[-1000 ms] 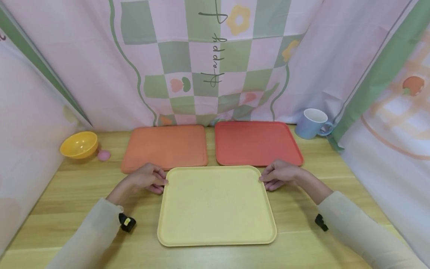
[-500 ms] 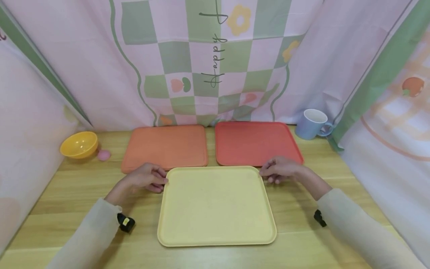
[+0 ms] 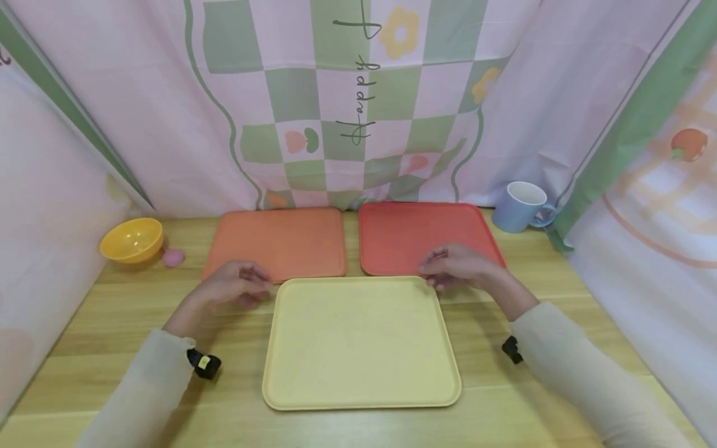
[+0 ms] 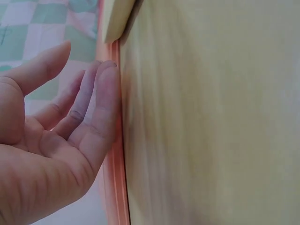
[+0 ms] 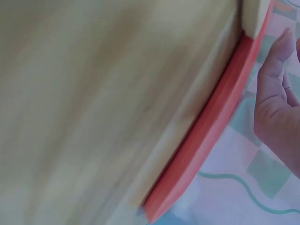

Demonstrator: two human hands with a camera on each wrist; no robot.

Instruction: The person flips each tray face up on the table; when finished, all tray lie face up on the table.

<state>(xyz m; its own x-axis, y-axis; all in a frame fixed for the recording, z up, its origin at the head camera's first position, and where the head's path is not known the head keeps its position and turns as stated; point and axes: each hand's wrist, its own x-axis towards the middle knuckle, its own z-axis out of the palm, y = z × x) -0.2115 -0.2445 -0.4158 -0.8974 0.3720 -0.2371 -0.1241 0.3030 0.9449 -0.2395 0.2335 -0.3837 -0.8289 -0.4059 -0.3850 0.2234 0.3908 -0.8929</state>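
Observation:
A pale yellow rectangular tray [image 3: 361, 345] lies flat on the wooden table, front and centre. My left hand [image 3: 232, 285] hovers just off its far left corner, fingers loosely bent with nothing between them. In the left wrist view the left hand [image 4: 61, 108] shows thumb and fingers apart, beside the orange tray's edge [image 4: 115, 187]. My right hand [image 3: 456, 269] is over the yellow tray's far right corner and overlaps the red tray [image 3: 426, 233]. The right wrist view has the right hand [image 5: 279, 98] only partly in frame, above the red tray's edge [image 5: 201, 131].
Behind the yellow tray, an orange tray [image 3: 280, 239] lies left of the red one. A yellow bowl [image 3: 133, 241] and a small pink object [image 3: 173, 257] stand at the far left. A blue mug [image 3: 518, 206] is at the far right, by the patterned curtain [image 3: 342, 93].
Both hands have come off the yellow tray's side edges. The left has drawn away up and left, the right up and slightly inward. The trays stay put.

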